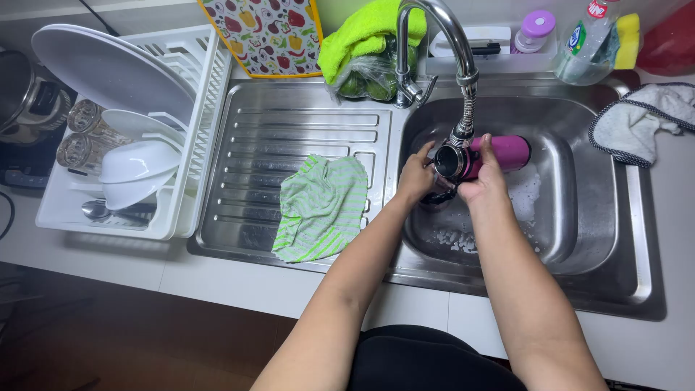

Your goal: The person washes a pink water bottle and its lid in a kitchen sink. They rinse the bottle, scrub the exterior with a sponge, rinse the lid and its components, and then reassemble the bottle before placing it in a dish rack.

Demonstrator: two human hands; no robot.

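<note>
— What are the hands doing?

— The right hand [483,179] is wrapped around a magenta metal flask [499,153], held on its side over the stainless steel sink basin [579,217], open mouth directly under the spout of the chrome gooseneck tap [452,43]. The left hand [416,177] is curled at the flask's mouth, fingers touching the rim, over something dark I cannot make out.

— And around them?

— At nine o'clock from the flask, a green-striped cloth [322,206] lies on the ribbed drainboard [289,127]. Further the same way, a white plastic dish rack [123,145]. At two o'clock, a grey-edged white towel [641,119] on the tabletop [673,239].
</note>
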